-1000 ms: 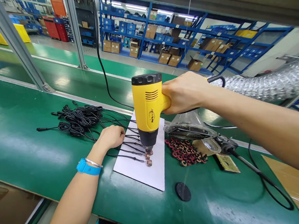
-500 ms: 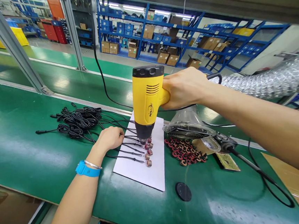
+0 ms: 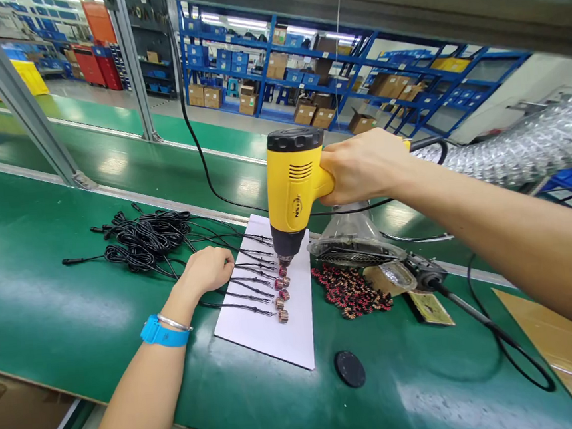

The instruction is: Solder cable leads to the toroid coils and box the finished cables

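My right hand (image 3: pixel 362 164) grips a yellow heat gun (image 3: pixel 293 187) by its handle, with its nozzle pointing down over a white board (image 3: pixel 277 342). Just beneath the nozzle lie several small copper-wound ring coils (image 3: pixel 280 303) in a row, joined to the ends of black cables (image 3: pixel 246 306). My left hand (image 3: pixel 209 269), with a blue strap and a bracelet at the wrist, is closed over the cables by the board's left edge. Its fingertips are mostly hidden. Beyond it, the cables run into a tangled black bundle (image 3: pixel 147 233).
Right of the board are a heap of red-and-copper coils (image 3: pixel 350 292), a clear fume hood (image 3: pixel 353 238) with a silver duct (image 3: pixel 534 133), a yellow sponge tray (image 3: pixel 432 307) and cardboard (image 3: pixel 568 343). A black round lid (image 3: pixel 350 368) lies nearer. A metal post (image 3: pixel 25 97) rises at left.
The heat gun has shifted a little right and toward the far end of the coil row. My left hand stays at the cables.
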{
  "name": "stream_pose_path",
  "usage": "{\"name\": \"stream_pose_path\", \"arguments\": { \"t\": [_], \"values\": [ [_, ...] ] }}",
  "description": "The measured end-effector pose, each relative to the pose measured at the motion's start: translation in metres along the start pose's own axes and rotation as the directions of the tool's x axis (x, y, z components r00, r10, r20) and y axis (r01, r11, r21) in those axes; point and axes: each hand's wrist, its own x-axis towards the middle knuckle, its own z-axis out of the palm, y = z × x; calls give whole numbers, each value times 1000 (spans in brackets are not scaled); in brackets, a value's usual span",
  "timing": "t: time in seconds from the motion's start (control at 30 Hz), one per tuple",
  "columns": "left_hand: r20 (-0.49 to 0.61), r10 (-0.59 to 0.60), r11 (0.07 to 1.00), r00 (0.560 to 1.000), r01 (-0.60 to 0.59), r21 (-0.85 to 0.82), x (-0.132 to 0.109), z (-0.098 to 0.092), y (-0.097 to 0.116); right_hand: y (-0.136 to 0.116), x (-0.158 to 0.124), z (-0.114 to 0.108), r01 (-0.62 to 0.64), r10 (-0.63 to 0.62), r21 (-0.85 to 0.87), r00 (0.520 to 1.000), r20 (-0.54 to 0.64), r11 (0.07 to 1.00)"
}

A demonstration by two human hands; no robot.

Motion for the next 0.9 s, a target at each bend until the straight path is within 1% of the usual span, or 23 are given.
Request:
{"name": "stream_pose_path", "arguments": {
  "t": [0.13, 0.3, 0.43, 0.63, 0.9],
  "values": [
    [-8, -13, 1000, 1000, 13, -9, -1, 0, -1, 6, 3, 4, -40, 40, -1, 999, 11, 999],
    [-14, -37, 999, 999, 37, -7, -1, -1, -2, 12, 11, 7, -108, 108, -18, 994, -18, 994],
    [-15, -41, 999, 999, 41, -8, -1, -1, -3, 13, 12, 12, -103, 103, -4, 995, 0, 995],
    [-12, -39, 999, 999, 39, -3, -1, 0, -3, 6, 15, 18, -90, 90, 28, 996, 5, 996],
    [-16, -38, 999, 999, 38, -1, -1, 0, -4, -2, 22, 17, -64, 64, 61, 998, -5, 996]
  ]
}}
